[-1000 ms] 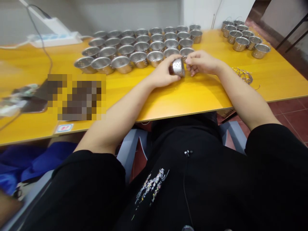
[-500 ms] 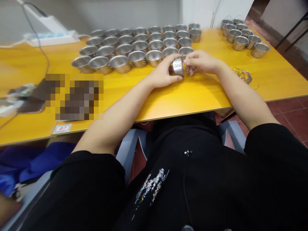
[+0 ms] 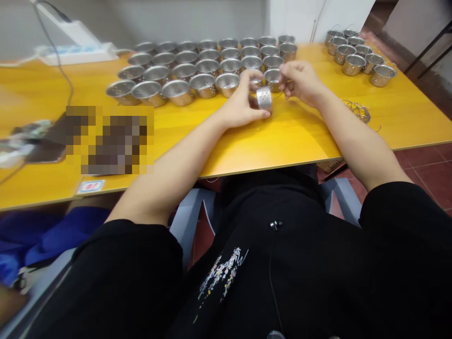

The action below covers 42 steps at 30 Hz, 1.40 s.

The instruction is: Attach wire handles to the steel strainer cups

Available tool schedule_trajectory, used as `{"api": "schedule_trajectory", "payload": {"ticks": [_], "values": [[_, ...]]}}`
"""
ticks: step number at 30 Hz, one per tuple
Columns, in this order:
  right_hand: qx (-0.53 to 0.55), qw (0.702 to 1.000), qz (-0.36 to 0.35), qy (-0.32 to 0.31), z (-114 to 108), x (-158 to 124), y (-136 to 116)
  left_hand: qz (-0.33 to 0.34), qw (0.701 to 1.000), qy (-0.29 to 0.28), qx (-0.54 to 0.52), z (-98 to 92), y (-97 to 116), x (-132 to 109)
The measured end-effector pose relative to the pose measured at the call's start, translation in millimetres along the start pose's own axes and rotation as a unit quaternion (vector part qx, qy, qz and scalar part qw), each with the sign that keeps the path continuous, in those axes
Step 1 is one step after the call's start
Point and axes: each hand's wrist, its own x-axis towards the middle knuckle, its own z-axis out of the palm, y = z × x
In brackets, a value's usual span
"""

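Note:
My left hand grips a small perforated metal cup, tipped on its side above the table, with the thumb along its lower edge. Some of those fingers are hidden behind the cup. Just to the right, my right hand is closed in a pinch on a thin wire, which curves down toward the cup. Whether the wire touches the cup I cannot tell. Behind both hands stand rows of similar metal cups. A loose bundle of bent wires lies near my right forearm.
Several cups with wire handles stand at the table's far right. To the left are a power strip, a dark phone-like object, a pixelated patch and a small label. Someone's blue clothing shows at lower left.
My right hand has moved slightly up and away from the cup, baring the wire in its pinch. The left index finger has lifted, and the cup sits slightly further right.

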Motion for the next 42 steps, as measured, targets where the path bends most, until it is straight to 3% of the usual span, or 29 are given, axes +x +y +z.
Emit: {"api": "schedule_trajectory", "payload": {"ticks": [6,12,18,23,29,42], "values": [[0.092,0.996,0.019,-0.004,13.2,-13.2,-21.6,-0.032,0.999,-0.031,0.018,-2.4,17.9,-6.8],[0.165,0.985,0.046,0.036,28.2,-25.7,-54.0,-0.032,0.996,-0.046,0.075,-8.1,39.8,-13.9],[0.189,0.980,0.053,0.013,29.5,-30.6,-57.6,-0.026,0.990,-0.084,0.112,-9.0,50.0,-14.8],[0.178,0.983,0.041,-0.021,27.0,-28.2,-48.4,-0.034,0.995,-0.041,0.084,-8.4,43.3,-13.4],[0.173,0.985,0.028,0.008,24.2,-19.1,-39.3,-0.031,0.999,0.013,-0.006,-6.0,30.1,-7.3],[0.135,0.990,0.023,0.032,21.6,-18.9,-41.9,-0.009,0.999,0.002,-0.040,-4.6,14.6,-1.5]]}}
